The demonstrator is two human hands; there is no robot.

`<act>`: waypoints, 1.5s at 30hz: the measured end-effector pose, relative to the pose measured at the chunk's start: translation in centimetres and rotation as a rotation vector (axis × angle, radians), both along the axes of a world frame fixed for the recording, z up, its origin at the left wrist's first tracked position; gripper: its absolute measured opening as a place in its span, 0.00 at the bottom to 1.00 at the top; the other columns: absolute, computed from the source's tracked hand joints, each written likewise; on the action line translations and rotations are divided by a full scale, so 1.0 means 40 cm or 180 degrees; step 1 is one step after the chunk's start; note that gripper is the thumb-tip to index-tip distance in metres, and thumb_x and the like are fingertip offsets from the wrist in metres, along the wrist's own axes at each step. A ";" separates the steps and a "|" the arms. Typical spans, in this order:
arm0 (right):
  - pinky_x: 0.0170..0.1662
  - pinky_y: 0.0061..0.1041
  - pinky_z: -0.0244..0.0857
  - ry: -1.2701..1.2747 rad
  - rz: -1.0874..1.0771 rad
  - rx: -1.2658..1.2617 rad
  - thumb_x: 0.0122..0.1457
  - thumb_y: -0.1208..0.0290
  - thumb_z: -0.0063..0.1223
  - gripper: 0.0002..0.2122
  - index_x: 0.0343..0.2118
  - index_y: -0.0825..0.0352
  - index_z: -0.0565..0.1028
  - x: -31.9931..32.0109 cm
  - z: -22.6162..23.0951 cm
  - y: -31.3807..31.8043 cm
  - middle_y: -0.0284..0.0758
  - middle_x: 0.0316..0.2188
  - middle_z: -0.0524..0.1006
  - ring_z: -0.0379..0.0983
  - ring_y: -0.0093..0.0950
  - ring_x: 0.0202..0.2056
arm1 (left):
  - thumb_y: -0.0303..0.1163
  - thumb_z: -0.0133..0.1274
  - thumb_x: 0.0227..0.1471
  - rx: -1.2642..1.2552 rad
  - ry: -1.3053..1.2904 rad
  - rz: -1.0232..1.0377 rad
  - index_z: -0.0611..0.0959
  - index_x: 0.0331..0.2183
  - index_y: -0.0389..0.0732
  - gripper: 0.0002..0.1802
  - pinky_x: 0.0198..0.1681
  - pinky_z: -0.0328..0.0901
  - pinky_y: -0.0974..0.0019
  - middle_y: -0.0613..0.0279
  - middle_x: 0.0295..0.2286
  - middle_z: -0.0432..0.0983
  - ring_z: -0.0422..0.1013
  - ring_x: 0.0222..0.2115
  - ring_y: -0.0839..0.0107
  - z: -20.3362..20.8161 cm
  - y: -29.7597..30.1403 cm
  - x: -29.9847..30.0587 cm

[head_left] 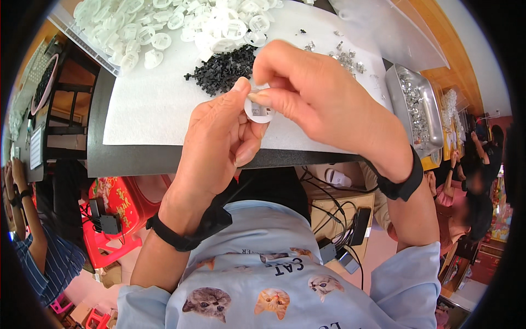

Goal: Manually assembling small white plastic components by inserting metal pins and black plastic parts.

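Note:
Pinched in the fingers of my left hand point(219, 131), just above the table's near edge, is a small white round plastic part point(259, 113) with a square opening in its middle. A bit of metal seems to show inside that opening. My right hand point(323, 96) is closed too, its thumb pressing on the upper edge of the same part. Whether a tiny piece sits under that thumb is hidden. Right behind my hands lies a heap of small black plastic pieces point(222, 71). Beyond it is a big pile of white round plastic parts point(164, 27).
A white sheet point(142, 118) covers most of the dark table point(123, 156). Small metal clips point(346, 59) lie scattered at the back right, near a steel tray point(435, 131) of metal pieces. A red plastic stool point(112, 233) stands below left. Other people work at both sides.

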State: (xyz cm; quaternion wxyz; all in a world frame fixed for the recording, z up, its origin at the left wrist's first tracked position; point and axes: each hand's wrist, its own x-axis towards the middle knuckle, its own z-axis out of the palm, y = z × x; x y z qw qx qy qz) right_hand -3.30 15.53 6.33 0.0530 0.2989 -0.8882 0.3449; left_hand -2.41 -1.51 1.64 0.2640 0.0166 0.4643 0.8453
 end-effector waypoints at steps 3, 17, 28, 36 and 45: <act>0.25 0.27 0.61 -0.1443 -0.0009 -0.0328 0.55 0.68 0.53 0.08 0.32 0.67 0.68 -0.017 0.008 0.026 0.33 0.24 0.71 0.68 0.25 0.22 | 0.43 0.40 0.61 -0.0019 -0.0072 -0.0134 0.75 0.23 0.34 0.23 0.12 0.45 0.76 0.64 0.14 0.65 0.52 0.10 0.82 -0.008 -0.004 -0.002; 0.17 0.17 0.58 -0.2309 0.0142 -0.0486 0.59 0.67 0.50 0.09 0.33 0.67 0.69 -0.008 0.022 0.028 0.32 0.33 0.76 0.64 0.15 0.21 | 0.45 0.39 0.61 -0.0296 0.0204 -0.0439 0.75 0.33 0.31 0.23 0.12 0.43 0.79 0.63 0.19 0.68 0.54 0.11 0.84 -0.010 -0.003 -0.001; 0.19 0.20 0.55 -0.1264 -0.0332 -0.0806 0.56 0.66 0.54 0.10 0.29 0.70 0.71 0.030 0.014 0.027 0.29 0.17 0.69 0.63 0.19 0.16 | 0.40 0.40 0.62 0.0336 0.0128 -0.0204 0.77 0.34 0.33 0.19 0.17 0.60 0.75 0.59 0.23 0.73 0.66 0.16 0.77 -0.025 -0.007 0.005; 0.21 0.25 0.61 -0.1294 -0.0755 -0.0432 0.52 0.69 0.52 0.10 0.28 0.73 0.72 0.078 0.012 -0.004 0.36 0.15 0.71 0.68 0.25 0.17 | 0.38 0.36 0.63 -0.0009 0.0564 -0.0323 0.74 0.42 0.29 0.21 0.19 0.62 0.76 0.60 0.25 0.73 0.68 0.18 0.76 -0.036 -0.008 0.009; 0.23 0.30 0.65 -0.1448 -0.0844 -0.0416 0.51 0.70 0.49 0.11 0.25 0.76 0.69 0.079 0.003 -0.012 0.44 0.16 0.73 0.72 0.35 0.19 | 0.39 0.39 0.63 -0.0172 0.0694 -0.0118 0.77 0.40 0.31 0.20 0.20 0.62 0.77 0.63 0.22 0.71 0.67 0.19 0.80 -0.029 0.005 0.030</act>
